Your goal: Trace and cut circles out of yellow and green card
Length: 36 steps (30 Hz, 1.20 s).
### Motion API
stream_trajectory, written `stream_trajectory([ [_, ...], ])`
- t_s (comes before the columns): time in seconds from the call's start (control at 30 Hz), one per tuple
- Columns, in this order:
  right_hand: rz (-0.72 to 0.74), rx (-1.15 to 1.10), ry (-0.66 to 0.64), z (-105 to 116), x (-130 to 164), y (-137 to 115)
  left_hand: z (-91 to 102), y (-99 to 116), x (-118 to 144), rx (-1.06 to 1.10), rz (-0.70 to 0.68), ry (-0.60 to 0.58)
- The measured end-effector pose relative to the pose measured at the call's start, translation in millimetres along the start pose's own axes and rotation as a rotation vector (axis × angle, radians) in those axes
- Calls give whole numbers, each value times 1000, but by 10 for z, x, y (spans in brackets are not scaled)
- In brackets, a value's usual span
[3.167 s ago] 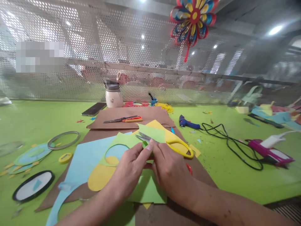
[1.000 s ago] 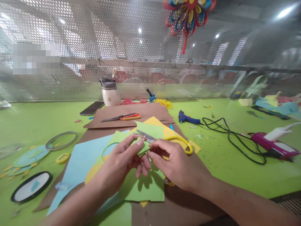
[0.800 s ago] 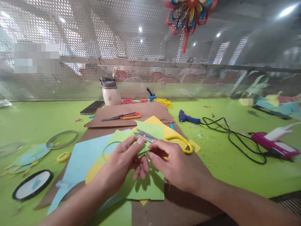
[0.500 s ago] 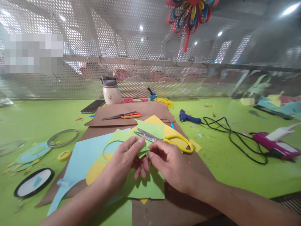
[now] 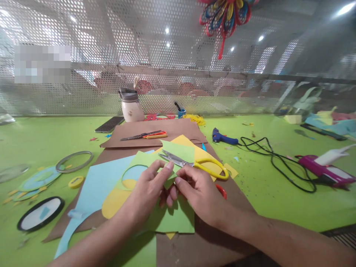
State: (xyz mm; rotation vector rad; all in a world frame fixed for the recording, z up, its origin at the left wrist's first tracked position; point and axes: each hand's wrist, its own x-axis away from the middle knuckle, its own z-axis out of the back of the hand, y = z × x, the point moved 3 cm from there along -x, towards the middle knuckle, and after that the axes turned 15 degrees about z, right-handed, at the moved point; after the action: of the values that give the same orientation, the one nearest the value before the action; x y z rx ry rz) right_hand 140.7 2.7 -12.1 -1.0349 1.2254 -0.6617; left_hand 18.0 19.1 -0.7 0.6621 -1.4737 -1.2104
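Observation:
My left hand [image 5: 154, 181] pinches a small piece of green paper [image 5: 169, 180] between thumb and fingers. My right hand [image 5: 198, 193] meets it from the other side, thumb and forefinger closed at the paper's edge. A curved red loop [image 5: 221, 191], like a handle, shows beside the right hand; the rest of it is hidden. Just beyond the fingers, yellow-handled scissors [image 5: 213, 167] lie with blades parted on green and yellow sheets. Below the hands is a green paper sheet [image 5: 180, 220]. To the left, a green sheet with a round hole [image 5: 140, 158] overlaps light blue paper [image 5: 97, 181].
Brown card [image 5: 178, 252] lies under the papers. More scissors [image 5: 152, 136] rest farther back, near a bottle [image 5: 132, 109] and a phone [image 5: 109, 124]. On the right are a blue glue gun [image 5: 224, 138], a black cord [image 5: 274, 163] and a magenta tool [image 5: 325, 170]. Rings [image 5: 74, 162] lie left.
More of the red loop has come into view beside my right hand. Both hands stay together at the small green paper, with slight finger movement. The view has shifted slightly.

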Motion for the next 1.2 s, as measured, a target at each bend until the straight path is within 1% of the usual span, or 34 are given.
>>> stream_trajectory([
  [0.13, 3, 3, -8, -3, -8, -19, -14, -8, -9, 9, 10, 3],
  [0.3, -7, -99, 22, -10, -26, 10, -21, 17, 16, 35, -4, -12],
  [0.4, -9, -161, 15, -11, -24, 4, -18, 37, 25, 54, -28, -11],
  [0.57, -23, -166, 17, 6, -20, -32, -24, 27, 9, 75, -41, -38],
  [0.7, -32, -224, 2, 3, -15, -28, -30, 1, -3, 93, -45, -50],
  [0.87, -49, -219, 16, 23, -32, -44, -42, 0, 0, 116, -43, -61],
  [1.0, -100, -200, -21, 59, -63, -101, -35, 20, -5, 93, -55, -79],
  [1.1, -151, -169, -15, 98, -73, -98, -14, 23, -13, 42, -62, -55],
  [1.2, -161, -147, 11, 122, -79, -69, 4, 10, -17, 1, -68, -22],
])
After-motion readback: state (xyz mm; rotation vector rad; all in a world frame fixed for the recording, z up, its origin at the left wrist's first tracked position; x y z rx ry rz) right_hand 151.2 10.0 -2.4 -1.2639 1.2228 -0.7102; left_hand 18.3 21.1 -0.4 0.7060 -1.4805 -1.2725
